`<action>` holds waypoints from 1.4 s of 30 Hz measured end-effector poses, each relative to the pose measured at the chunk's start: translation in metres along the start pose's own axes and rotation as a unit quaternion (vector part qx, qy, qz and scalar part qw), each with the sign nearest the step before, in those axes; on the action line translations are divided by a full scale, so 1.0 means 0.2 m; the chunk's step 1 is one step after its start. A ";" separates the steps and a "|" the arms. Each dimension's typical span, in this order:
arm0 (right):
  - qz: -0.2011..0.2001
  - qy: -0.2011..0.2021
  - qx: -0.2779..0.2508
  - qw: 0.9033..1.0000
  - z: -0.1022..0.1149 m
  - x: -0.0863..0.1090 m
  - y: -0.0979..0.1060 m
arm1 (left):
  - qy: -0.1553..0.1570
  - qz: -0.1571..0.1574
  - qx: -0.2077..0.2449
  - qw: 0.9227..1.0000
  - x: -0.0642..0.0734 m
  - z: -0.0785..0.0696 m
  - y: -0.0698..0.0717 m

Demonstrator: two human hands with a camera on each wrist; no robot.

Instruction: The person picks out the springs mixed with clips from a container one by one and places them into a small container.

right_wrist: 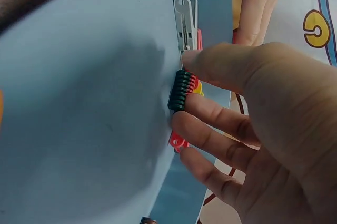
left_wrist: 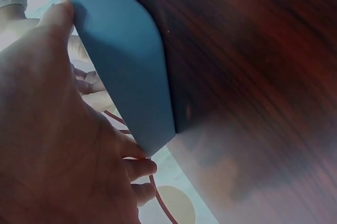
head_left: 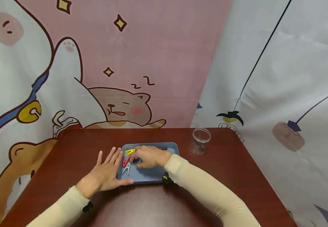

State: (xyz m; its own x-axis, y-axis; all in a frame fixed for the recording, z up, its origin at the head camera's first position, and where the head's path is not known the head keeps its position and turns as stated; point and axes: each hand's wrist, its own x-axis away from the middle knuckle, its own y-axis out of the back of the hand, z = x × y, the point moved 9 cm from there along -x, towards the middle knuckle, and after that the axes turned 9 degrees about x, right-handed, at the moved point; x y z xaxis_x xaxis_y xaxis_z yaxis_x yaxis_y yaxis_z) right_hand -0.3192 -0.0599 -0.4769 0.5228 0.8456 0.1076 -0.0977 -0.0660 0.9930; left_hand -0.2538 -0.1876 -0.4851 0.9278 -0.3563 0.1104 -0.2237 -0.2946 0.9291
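My left hand [head_left: 105, 175] lies at the left side of the blue tray [head_left: 152, 180], its fingers spread and its thumb along the near rim. Over the tray, my right hand [head_left: 149, 156] reaches down with thumb and fingers apart. Between them in the right wrist view is a dark green coil [right_wrist: 180, 91] on the tray floor, close to the fingertips. White [head_left: 126, 169], red [head_left: 125, 161] and yellow [head_left: 129, 152] clothespins lie at the tray's left end. In the right wrist view, the white clothespin [right_wrist: 186, 23] is beside the thumb tip.
A clear jar [head_left: 200, 138] stands right of the tray, with something dark green inside. A dark brown item [head_left: 164, 148] lies by the tray's far rim. The brown table [head_left: 217, 176] meets printed cloth hangings [head_left: 166, 63] behind.
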 end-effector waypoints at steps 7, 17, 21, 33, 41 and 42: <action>0.006 -0.012 0.007 1.000 -0.04 -0.01 0.03 | -0.003 -0.003 -0.006 1.000 -0.03 0.00 0.02; 0.020 -0.006 -0.001 1.000 -0.04 -0.03 0.01 | 0.000 0.000 -0.003 1.000 -0.01 0.00 0.01; 0.023 -0.002 -0.007 1.000 -0.02 -0.03 0.01 | -0.001 -0.002 -0.008 1.000 -0.01 0.00 0.02; 0.014 -0.012 -0.001 1.000 -0.02 -0.01 -0.01 | 0.004 0.004 0.007 1.000 -0.01 0.00 0.01; 0.012 -0.012 0.010 1.000 -0.04 0.00 -0.02 | 0.007 0.001 0.003 1.000 -0.01 0.01 -0.01; 0.011 -0.011 0.011 1.000 -0.04 0.00 -0.02 | 0.008 0.001 0.002 1.000 -0.01 0.01 -0.01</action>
State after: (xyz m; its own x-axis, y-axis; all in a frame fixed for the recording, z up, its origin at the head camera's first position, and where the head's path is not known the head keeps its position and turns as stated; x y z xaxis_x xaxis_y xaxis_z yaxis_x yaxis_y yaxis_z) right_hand -0.3249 -0.0557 -0.4818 0.5390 0.8320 0.1311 -0.0919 -0.0967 0.9911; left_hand -0.2564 -0.1885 -0.4875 0.9318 -0.3431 0.1182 -0.2273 -0.2976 0.9272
